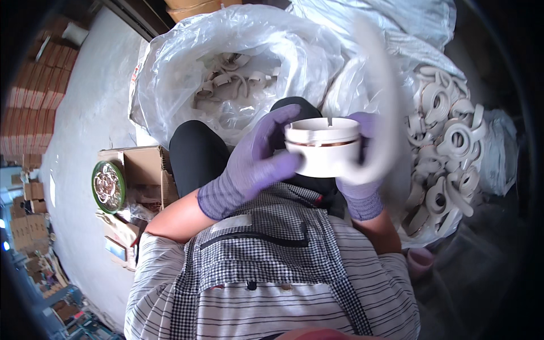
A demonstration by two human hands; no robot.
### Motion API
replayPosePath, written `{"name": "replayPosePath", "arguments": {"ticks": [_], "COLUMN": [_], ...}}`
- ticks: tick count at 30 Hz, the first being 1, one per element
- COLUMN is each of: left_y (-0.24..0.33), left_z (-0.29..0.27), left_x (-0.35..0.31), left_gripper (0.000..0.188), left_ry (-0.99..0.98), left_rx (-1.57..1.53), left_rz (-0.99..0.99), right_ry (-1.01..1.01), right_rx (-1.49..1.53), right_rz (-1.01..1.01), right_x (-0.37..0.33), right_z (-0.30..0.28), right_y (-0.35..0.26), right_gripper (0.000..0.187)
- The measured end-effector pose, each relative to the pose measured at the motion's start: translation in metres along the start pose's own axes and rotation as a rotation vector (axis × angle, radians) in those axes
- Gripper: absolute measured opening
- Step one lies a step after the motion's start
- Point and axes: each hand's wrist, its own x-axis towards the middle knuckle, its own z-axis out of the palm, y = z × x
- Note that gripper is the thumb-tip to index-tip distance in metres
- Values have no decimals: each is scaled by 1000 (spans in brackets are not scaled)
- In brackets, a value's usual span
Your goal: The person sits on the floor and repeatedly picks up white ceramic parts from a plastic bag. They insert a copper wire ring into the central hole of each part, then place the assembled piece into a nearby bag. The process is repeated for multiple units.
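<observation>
Over my lap I hold a white plastic ring-shaped part (323, 158) with a thin copper-coloured band and a long curved handle (385, 96), like a kettle collar. Both hands wear purple knit gloves. My left hand (249, 156) curves round the ring's left side, thumb low at the front and fingers near the top rim. On the other side my right hand (362, 192) grips the ring next to the handle, which hides part of its fingers. The handle points up and away, smeared by motion.
Ahead stands a clear plastic-lined bag (170, 68) with several similar white parts inside. A heap of handled white rings (447, 147) lies at the right. On the left, a cardboard box (141, 170) stands beside a green-rimmed round dish (109, 187). A pink cup (420, 262) sits lower right.
</observation>
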Motion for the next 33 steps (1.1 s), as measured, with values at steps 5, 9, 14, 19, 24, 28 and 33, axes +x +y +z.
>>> {"name": "replayPosePath", "arguments": {"ticks": [5, 9, 14, 19, 24, 28, 33], "left_y": [19, 16, 19, -11, -24, -36, -58], "left_z": [21, 32, 25, 6, 1, -25, -53], "left_x": [-6, -6, -14, -5, -12, -16, -29], "left_gripper": [77, 66, 41, 39, 76, 75, 68], "left_ry": [35, 123, 103, 70, -224, -215, -115], "left_rx": [846, 824, 967, 803, 695, 751, 740], "left_rz": [758, 974, 835, 584, 291, 183, 68], "right_ry": [-155, -236, -206, 161, 341, 564, 714], "right_rx": [-217, 14, 910, 1334, 668, -171, -676], "right_rz": [52, -65, 495, 721, 706, 406, 327], "right_x": [-38, -60, -45, -54, -52, -11, 9], "right_z": [19, 37, 20, 31, -31, -183, -361], "right_y": [50, 62, 1, 6, 17, 21, 49], "right_gripper": [42, 48, 40, 34, 52, 39, 55]}}
